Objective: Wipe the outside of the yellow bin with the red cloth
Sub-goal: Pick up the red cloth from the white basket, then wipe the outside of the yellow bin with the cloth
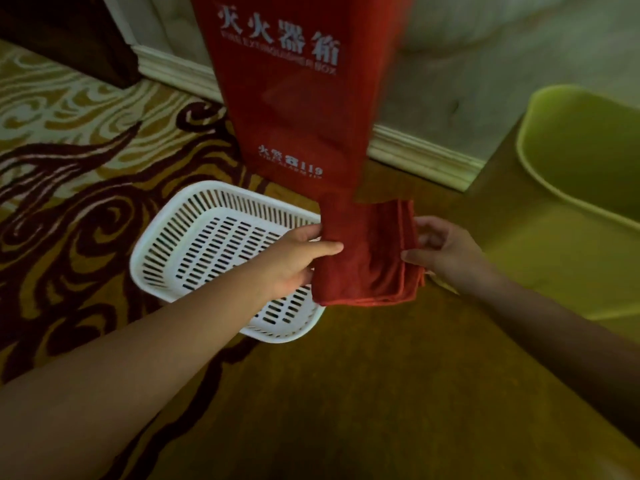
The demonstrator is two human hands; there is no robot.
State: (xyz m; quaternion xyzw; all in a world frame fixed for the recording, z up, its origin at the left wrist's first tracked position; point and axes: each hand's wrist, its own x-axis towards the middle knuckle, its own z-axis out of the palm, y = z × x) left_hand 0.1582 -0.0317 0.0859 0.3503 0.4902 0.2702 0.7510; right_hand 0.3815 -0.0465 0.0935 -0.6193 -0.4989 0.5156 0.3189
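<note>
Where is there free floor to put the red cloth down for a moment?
The widest bare patch is the plain brown floor in front of the white basket, between the two forearms. A narrower strip lies between the red fire box and the yellow bin. It is crowded where both hands, left and right, hold the red cloth.

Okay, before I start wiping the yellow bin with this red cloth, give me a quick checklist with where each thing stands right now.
1. Red cloth in hand: ok, left hand pinches its left edge and right hand its right edge.
2. Cloth folded into a pad: ok, layered edges show on the right.
3. Yellow bin within reach: ok, just right of the right hand.
4. Cloth touching the bin: not ok, apart.
5. White basket clear of the bin: ok, on the left.
6. Cloth damp: cannot tell.
</note>
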